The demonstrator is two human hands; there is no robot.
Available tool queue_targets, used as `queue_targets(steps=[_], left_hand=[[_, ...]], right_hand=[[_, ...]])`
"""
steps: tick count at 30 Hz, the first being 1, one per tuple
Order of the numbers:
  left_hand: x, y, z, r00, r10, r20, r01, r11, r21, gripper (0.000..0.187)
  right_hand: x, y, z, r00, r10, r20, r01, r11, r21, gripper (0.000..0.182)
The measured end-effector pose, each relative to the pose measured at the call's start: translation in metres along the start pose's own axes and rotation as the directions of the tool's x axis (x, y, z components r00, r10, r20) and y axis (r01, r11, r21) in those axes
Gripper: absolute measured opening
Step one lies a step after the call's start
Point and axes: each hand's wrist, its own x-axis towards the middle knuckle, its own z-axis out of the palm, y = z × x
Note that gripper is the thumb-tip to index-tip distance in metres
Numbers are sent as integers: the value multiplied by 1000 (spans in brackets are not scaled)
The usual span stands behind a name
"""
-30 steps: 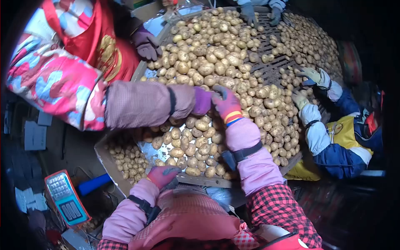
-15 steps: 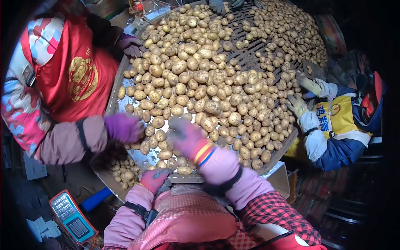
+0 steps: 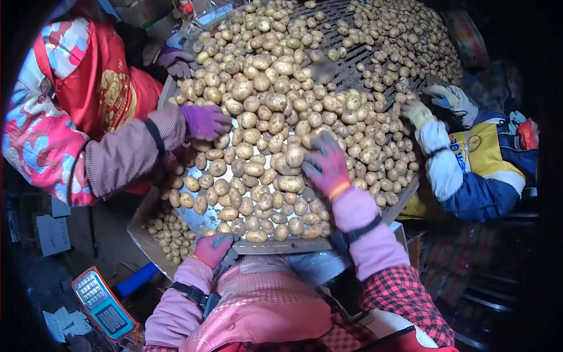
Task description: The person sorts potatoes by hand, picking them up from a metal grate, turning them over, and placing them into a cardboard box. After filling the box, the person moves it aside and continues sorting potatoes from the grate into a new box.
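My left hand, in a pink and grey glove, is curled at the front rim of the sorting table. My right hand, gloved alike, reaches over the heap with fingers spread against the potatoes. Just left of its fingertips a potato is blurred by motion. Between my two hands, loose potatoes lie in a thin layer, with bits of pale table surface showing through.
At left, a co-worker's purple-gloved hand touches the heap. Another co-worker's pale gloves are at the right edge. Slats show at the back. Small potatoes fill a box at front left, near a scale display.
My right hand has moved right and away from me, and more potatoes now lie near the front rim. The left co-worker's purple glove has moved farther over the heap. My left hand stays put.
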Motion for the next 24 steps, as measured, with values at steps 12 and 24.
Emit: queue_targets(steps=[12, 24], left_hand=[[1, -12, 5, 996, -84, 3, 84, 992, -91, 24], [8, -34, 5, 1000, -11, -26, 9, 995, -95, 24]], right_hand=[[-123, -28, -23, 923, 370, 102, -373, 928, 7, 49], [-69, -10, -45, 882, 471, 3, -458, 857, 235, 44]])
